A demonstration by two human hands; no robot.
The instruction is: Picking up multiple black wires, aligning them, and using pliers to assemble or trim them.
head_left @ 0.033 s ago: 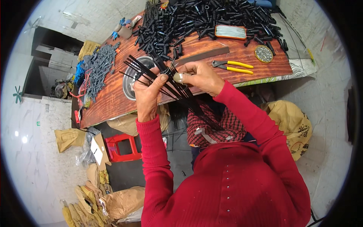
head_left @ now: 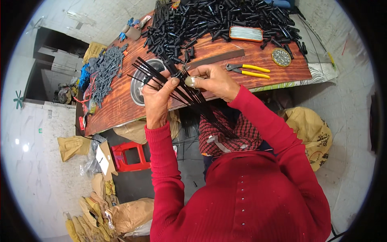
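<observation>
My left hand (head_left: 158,99) is closed around a bundle of thin black rods (head_left: 203,111) and the lower part of a black tubular piece (head_left: 171,67). The rods fan out past the fingers at upper left and run down to the right over my lap. Close beside it, my right hand (head_left: 215,82) is closed in a pinch against the tube's lower end and the rods. Something pale and shiny, like tape, covers its thumb tip. What sits between these fingertips is hidden. Behind my left hand, a round metal bowl (head_left: 136,90) is partly covered.
Black tubular parts (head_left: 225,20) are heaped across the table (head_left: 121,115). Grey pieces (head_left: 107,70) lie at left. Yellow-handled pliers (head_left: 254,71), a flat bar (head_left: 217,57), a tray of pins (head_left: 246,34) and a round dish of small metal bits (head_left: 281,57) lie right. A red stool (head_left: 131,156) stands below.
</observation>
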